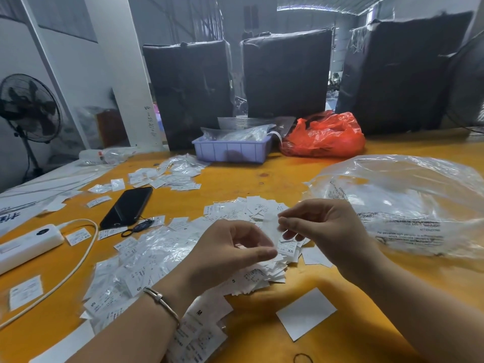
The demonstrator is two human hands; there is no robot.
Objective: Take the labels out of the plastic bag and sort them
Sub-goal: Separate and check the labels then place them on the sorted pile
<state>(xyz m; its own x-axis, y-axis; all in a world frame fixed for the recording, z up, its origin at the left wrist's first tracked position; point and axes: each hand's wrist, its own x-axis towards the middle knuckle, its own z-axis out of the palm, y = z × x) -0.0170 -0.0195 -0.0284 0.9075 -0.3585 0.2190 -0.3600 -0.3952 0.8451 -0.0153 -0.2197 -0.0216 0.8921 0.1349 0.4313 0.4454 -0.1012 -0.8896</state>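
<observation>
Head view, near to far, placed around the label heap (251,273) at the middle of the yellow table (275,176). Nearest, right of the heap: a blank white card (306,314), flat; a thin black band (303,358) at the bottom edge. Nearest, left of the heap: more labels under the left wrist, one marked M (199,312); a bracelet (163,302) on that wrist. Over the heap: left hand (222,255), fingers curled, thumb and forefinger pressed together just beside a label strip (275,233); whether touching it, cannot tell. Right hand (322,226) above the heap's right side, fingertips pinching the strip's top end; strip hanging down, lower label marked XS (290,250). Left of the heap: crumpled clear film (154,247) over loose labels, then a white cable (78,260) and a white charger block (26,244). Right of the heap: big clear plastic bag (408,203), lying apart from both hands. Beyond the heap: black phone (127,206), further scattered labels (167,176). Farther: lavender tray (231,150), red bag (324,137). Farthest: three black-wrapped bales (288,74); a fan (28,108) far left.
</observation>
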